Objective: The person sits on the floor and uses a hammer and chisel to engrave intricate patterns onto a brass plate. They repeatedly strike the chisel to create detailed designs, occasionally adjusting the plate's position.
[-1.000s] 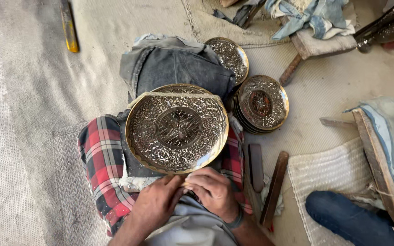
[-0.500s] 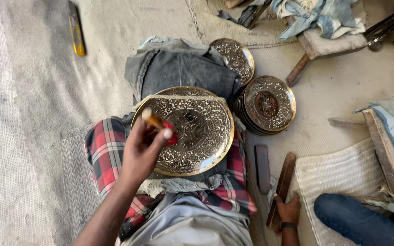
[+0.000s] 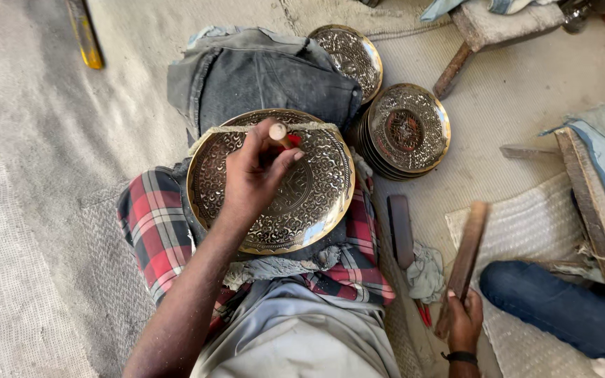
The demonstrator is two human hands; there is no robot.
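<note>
Head view: left hand point(image 3: 257, 178) has moved onto the plate point(image 3: 316, 203), gripping a punch point(image 3: 278, 131); right hand point(image 3: 465, 318) has shifted to the floor's right edge, now clasping a wooden bar point(image 3: 465, 255).

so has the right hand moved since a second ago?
Yes. The right hand left the near rim of the engraved plate and went right, to the wooden stick on the floor, which it now grips.

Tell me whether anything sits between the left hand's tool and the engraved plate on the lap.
Nothing visible does. The left hand holds a small wooden-handled tool right over the engraved plate, whose patterned face is bare around it. The right hand is off to the side, holding a wooden stick.
</note>
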